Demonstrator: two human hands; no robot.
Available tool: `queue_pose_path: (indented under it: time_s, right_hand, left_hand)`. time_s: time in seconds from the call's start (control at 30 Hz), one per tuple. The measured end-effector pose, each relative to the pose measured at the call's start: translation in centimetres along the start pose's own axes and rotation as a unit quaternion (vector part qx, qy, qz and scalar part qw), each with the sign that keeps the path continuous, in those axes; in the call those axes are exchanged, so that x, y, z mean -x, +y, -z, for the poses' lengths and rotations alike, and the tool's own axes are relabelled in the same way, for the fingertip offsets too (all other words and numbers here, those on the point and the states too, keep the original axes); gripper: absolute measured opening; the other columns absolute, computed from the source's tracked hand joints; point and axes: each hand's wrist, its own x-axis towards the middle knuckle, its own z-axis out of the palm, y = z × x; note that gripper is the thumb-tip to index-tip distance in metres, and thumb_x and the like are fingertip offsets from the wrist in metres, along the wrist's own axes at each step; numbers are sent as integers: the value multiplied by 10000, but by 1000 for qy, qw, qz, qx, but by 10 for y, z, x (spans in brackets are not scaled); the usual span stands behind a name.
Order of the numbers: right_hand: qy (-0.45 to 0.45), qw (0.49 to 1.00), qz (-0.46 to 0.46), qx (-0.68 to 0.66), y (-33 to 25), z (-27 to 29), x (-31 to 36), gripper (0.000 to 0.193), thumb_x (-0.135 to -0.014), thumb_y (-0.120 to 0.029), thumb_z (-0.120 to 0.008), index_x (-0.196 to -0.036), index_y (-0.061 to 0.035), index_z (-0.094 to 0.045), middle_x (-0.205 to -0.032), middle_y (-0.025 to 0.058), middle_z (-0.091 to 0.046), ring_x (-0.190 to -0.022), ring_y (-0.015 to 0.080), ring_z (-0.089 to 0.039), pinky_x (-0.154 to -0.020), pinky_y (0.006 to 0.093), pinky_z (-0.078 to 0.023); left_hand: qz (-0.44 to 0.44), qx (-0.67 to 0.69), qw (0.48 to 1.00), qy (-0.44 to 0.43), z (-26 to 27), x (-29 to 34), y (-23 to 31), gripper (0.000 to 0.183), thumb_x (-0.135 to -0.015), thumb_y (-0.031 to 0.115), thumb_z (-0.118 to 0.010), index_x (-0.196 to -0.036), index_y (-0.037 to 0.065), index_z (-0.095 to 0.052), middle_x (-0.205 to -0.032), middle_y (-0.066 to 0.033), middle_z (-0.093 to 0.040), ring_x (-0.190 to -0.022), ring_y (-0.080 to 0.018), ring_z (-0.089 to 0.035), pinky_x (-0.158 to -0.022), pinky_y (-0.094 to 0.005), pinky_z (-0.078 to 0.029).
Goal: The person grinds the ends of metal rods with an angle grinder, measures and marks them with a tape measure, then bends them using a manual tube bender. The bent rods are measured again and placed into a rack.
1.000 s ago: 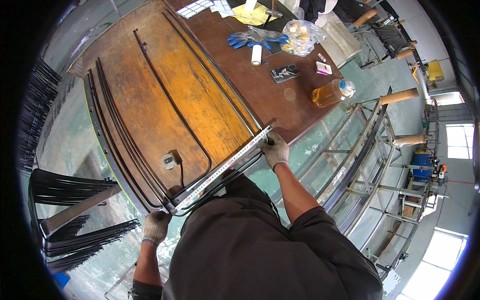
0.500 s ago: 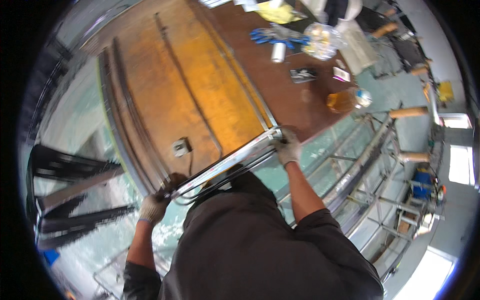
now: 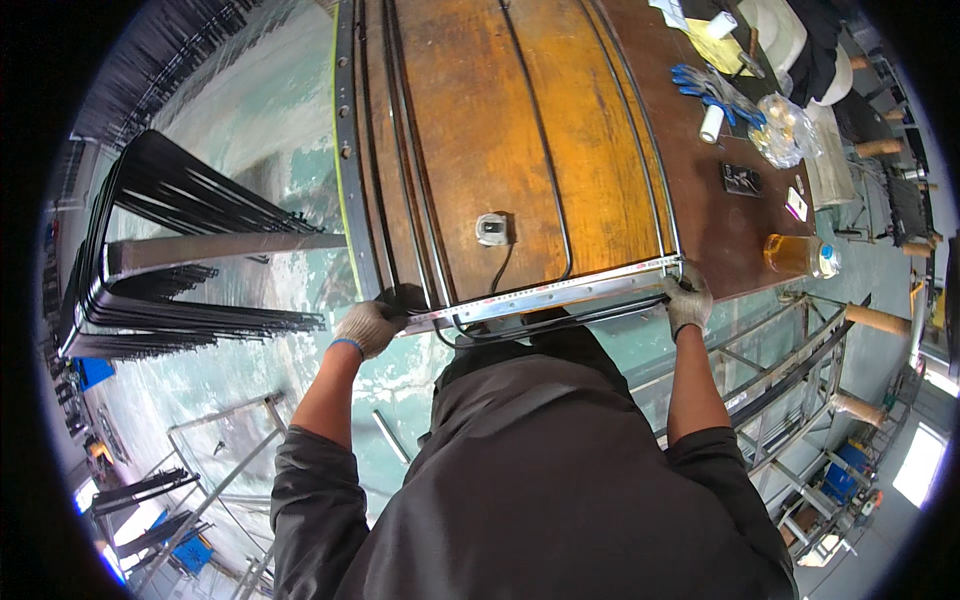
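Gloved in off-white knit, my left hand (image 3: pixel 368 328) is closed at the left end of a ruled metal strip (image 3: pixel 545 294) along the table's near edge. My right hand (image 3: pixel 688 302), gloved alike, curls its fingers around the strip's right end, where a black metal rod frame (image 3: pixel 655 170) reaches the edge. Long dark rods (image 3: pixel 405 150) run away from me near my left hand, which hides their ends in part. Rounded black rod bends (image 3: pixel 570 322) hang just below the strip, between my hands. A tape measure (image 3: pixel 492 229) lies on the orange-brown board (image 3: pixel 465 120).
Bundled black bent rods (image 3: pixel 190 200) hang on a metal arm (image 3: pixel 220 252) at left. On the table's brown right side (image 3: pixel 650 40) are blue-grey gloves (image 3: pixel 718 95), a phone (image 3: pixel 741 179) and a bottle of amber liquid (image 3: pixel 790 256). Metal racks (image 3: pixel 790 350) stand at right.
The view has turned, so the table now runs more straight ahead and sits further right. Both hands stay at the strip's ends; the tape measure keeps its place on the board.
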Motion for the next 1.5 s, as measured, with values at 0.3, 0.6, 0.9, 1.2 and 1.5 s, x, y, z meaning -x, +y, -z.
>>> queue_pose_path:
  time_s: [0.3, 0.6, 0.9, 1.2, 1.5]
  right_hand:
    - [-39, 999, -21, 7, -4, 4, 3, 460, -930, -49, -859, -1374, -31, -740, -1024, 35, -767, -772, 141, -675, -604, 318, -548]
    - [-14, 996, -72, 41, -14, 1, 7, 397, -984, -30, -842, -1367, -6, -740, -1080, 70, -796, -801, 161, -702, -637, 339, -573]
    - [-2, 993, -89, 78, -22, 0, 9, 383, -1010, -55, -829, -1383, -57, -739, -1031, 61, -776, -729, 137, -684, -573, 307, -572]
    - [-22, 987, 76, 139, -22, 2, 1, 428, -943, -150, -826, -1353, -51, -750, -1105, 113, -812, -916, 256, -759, -873, 427, -619]
    - [-32, 927, 113, 357, -51, 1, 16, 448, -936, -175, -767, -1378, -106, -751, -1202, 185, -806, -1084, 358, -774, -994, 459, -587]
  left_hand:
    - [24, -33, 999, -29, 15, 2, 8, 551, -958, 568, -740, -1256, 116, -845, -1295, -252, -790, -1229, -463, -738, -1054, -516, -594]
    - [14, -15, 1000, 0, 3, -9, -3, 592, -910, 591, -793, -1209, 83, -856, -1236, -261, -801, -1188, -459, -761, -1038, -522, -605]
    - [14, -36, 999, -36, 12, -4, 6, 572, -966, 521, -757, -1361, 110, -799, -1371, -238, -776, -1305, -435, -726, -1100, -517, -594]
    - [-51, 42, 998, 16, 3, -5, -14, 597, -916, 603, -782, -1088, 38, -865, -1077, -291, -809, -1053, -468, -782, -942, -520, -605]
    - [0, -16, 1000, -19, 4, -10, -9, 464, -946, 484, -820, -1230, 121, -867, -1268, -216, -818, -1201, -432, -764, -1044, -508, -600]
